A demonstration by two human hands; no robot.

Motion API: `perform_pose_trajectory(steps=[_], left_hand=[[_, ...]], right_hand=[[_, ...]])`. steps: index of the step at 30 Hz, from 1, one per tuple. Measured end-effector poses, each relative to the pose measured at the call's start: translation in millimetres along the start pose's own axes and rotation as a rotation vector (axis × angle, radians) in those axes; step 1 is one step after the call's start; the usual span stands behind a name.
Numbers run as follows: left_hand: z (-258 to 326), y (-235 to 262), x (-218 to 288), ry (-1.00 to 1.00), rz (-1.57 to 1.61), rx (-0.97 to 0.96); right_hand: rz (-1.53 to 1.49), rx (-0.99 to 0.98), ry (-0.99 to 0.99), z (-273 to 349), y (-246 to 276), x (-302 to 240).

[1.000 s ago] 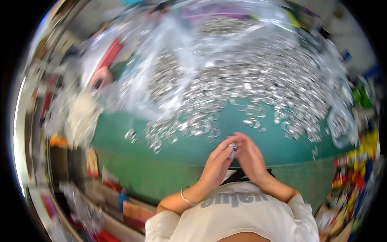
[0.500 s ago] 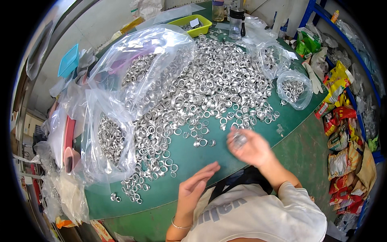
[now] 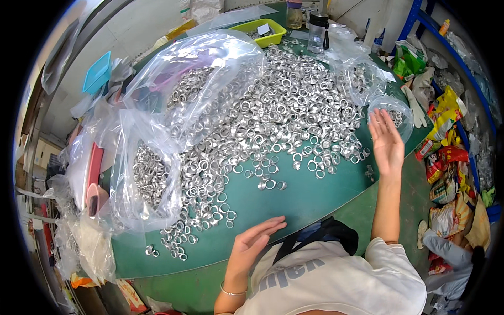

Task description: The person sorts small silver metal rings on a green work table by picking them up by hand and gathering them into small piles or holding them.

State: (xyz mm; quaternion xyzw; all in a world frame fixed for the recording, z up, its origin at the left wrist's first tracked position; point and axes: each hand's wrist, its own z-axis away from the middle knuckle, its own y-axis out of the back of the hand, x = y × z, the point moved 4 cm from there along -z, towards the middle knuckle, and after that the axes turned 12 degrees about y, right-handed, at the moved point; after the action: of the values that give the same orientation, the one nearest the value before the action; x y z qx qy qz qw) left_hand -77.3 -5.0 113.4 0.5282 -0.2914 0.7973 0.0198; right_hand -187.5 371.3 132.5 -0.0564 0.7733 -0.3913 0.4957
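Note:
My right hand point(image 3: 387, 144) reaches over the near edge of a small clear plastic bag point(image 3: 405, 135) at the table's right. Its fingers are stretched out, and I see nothing held in them. Part of the bag and the silver metal rings point(image 3: 397, 116) inside are hidden behind the fingers. My left hand point(image 3: 256, 236) hovers by the table's front edge, fingers extended and holding nothing. A large heap of silver metal rings point(image 3: 299, 97) spreads over the green table point(image 3: 252, 207). Nearest the hands lie a few loose rings point(image 3: 270, 184).
Large clear bags point(image 3: 149, 126) with rings cover the table's left. At the back stand a yellow-green tray point(image 3: 274, 37) and a clear bottle point(image 3: 317, 37). A white glove point(image 3: 415, 107) lies at the right edge. Blue shelving point(image 3: 428, 22) and colourful packets point(image 3: 446, 157) stand beyond.
My right hand has moved right and away from me to the small bag. The silvery items it held are no longer seen in it, and its fingers have straightened. My left hand has barely moved.

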Motion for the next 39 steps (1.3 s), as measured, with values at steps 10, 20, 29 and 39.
perform_pose_trajectory(steps=[10,20,29,39], left_hand=[[-50,-1,19,-0.199,-1.085,0.262],[-100,-3,2,-0.164,-1.457,0.247],[-85,6,1,-0.23,-1.322,0.342],[-109,-19,-3,-0.302,-1.661,0.322]], right_hand=[[1.841,-0.574,0.436,38,-31,71],[1.6,-0.653,0.427,110,-43,100],[1.107,-1.146,0.27,161,-89,118],[1.758,-0.271,0.499,69,9,35]])
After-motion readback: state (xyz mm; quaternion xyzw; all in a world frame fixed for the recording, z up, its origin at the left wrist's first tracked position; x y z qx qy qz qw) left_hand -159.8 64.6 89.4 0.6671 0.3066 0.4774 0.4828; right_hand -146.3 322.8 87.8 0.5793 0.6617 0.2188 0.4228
